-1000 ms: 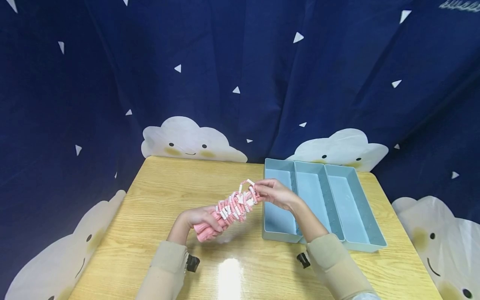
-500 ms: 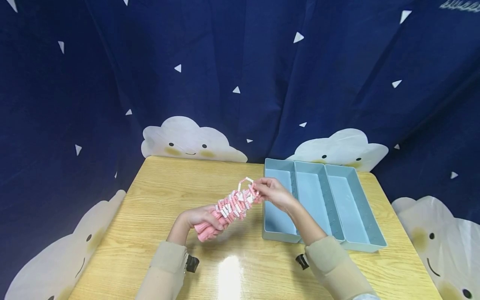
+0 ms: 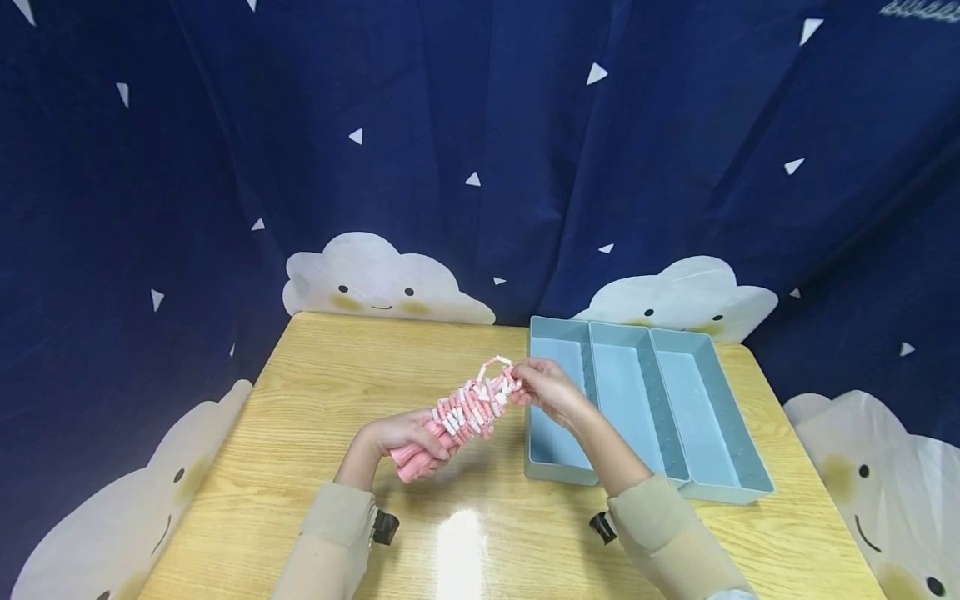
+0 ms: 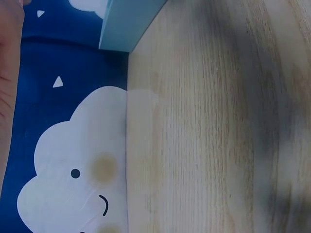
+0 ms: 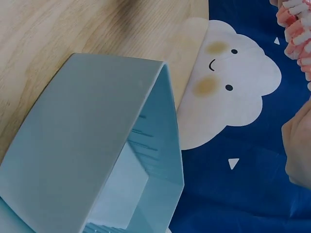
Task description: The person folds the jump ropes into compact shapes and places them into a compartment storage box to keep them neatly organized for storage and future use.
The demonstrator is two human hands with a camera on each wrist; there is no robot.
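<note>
A bundled jump rope (image 3: 470, 412) with pink and white beads is held above the table in the head view, tilted up to the right. My left hand (image 3: 408, 435) grips its pink handles at the lower end. At the upper end, the fingers of my right hand (image 3: 546, 388) pinch the beaded cord, and a small loop sticks up beside them. The right wrist view catches part of the beads (image 5: 295, 38) and my right hand (image 5: 299, 148) at its right edge. Only a strip of my left hand (image 4: 7, 73) appears in the left wrist view; its grip is hidden there.
A light blue tray (image 3: 562, 473) with three long compartments stands on the right of the wooden table (image 3: 337, 367), close to my right hand. Behind the table hangs a dark blue curtain (image 3: 420, 100) with white clouds and triangles.
My right hand has shifted very slightly at the upper end of the jump rope, and the small loop has changed shape. My left hand stays in place.
</note>
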